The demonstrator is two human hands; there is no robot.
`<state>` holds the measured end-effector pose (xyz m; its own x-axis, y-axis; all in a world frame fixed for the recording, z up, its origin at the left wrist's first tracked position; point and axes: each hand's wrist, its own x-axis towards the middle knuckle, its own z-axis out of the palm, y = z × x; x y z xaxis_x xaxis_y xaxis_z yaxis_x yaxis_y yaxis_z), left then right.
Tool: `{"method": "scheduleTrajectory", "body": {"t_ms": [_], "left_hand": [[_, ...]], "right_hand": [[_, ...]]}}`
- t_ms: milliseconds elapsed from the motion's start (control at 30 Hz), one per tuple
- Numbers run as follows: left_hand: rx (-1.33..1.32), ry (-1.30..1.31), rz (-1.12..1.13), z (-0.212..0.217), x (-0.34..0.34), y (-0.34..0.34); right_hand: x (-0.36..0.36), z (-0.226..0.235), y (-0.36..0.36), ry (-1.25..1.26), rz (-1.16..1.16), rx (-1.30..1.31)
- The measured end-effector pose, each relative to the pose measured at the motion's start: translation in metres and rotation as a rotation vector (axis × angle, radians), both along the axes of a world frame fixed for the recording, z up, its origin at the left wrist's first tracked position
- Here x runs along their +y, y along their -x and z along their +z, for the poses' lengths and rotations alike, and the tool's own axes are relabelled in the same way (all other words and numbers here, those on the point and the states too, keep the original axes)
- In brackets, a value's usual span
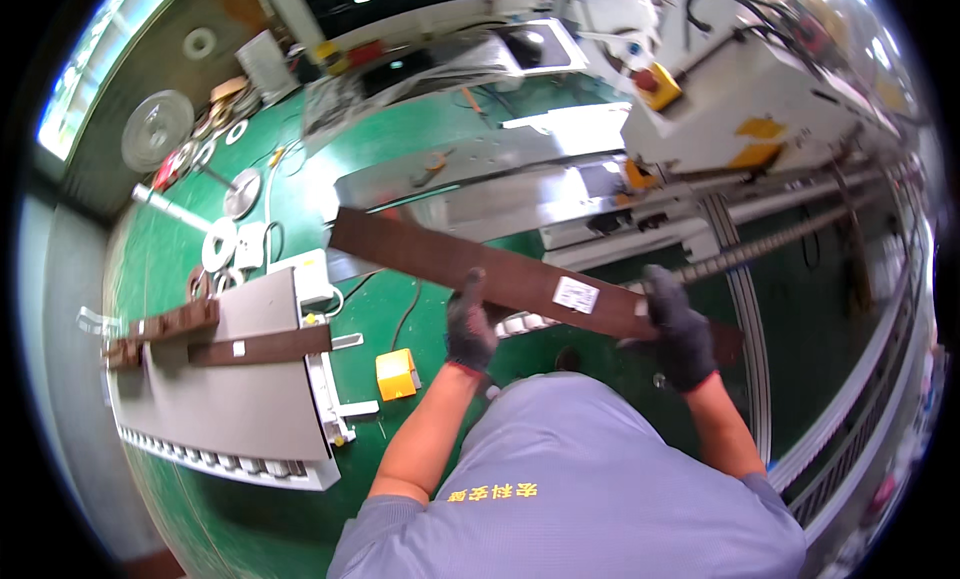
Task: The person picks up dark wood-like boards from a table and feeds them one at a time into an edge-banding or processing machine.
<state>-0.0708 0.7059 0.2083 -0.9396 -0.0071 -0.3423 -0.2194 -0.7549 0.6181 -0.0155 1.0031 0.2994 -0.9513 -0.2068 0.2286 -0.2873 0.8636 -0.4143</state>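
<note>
A long dark brown board (500,276) with a white label (575,295) is held in front of my body, its left end higher in the picture than its right. My left hand (470,324), in a dark grey glove with a red cuff, grips the board's near edge left of the label. On the other side of the label, my right hand (675,329), gloved the same way, is closed around the board near its right end. The board's far left end overlaps the edge of the shiny metal table (440,184).
At the left, a grey-topped roller table (240,399) carries another brown board (260,348) and several stacked brown pieces (170,322). A yellow foot pedal (397,374) sits on the green floor. White machinery (745,109) stands at the far right, beside metal rails (745,319).
</note>
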Motion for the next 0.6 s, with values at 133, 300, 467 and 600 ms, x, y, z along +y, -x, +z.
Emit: {"method": "scheduleTrajectory", "body": {"t_ms": [133,300,467,600], "left_hand": [[-0.064,0.033,-0.364,-0.017,0.081,0.017],[0.301,0.435,-0.318,-0.072,0.151,0.06],[0.399,0.763,-0.269,-0.115,0.189,0.099],[0.268,0.676,-0.395,-0.125,0.192,0.111]], "right_hand": [[-0.003,-0.021,-0.014,-0.273,-0.156,-0.453],[0.023,-0.065,-0.055,-0.175,-0.354,-0.559],[0.031,-0.112,-0.052,-0.035,-0.472,-0.549],[0.039,-0.118,-0.038,-0.042,-0.489,-0.568]]}}
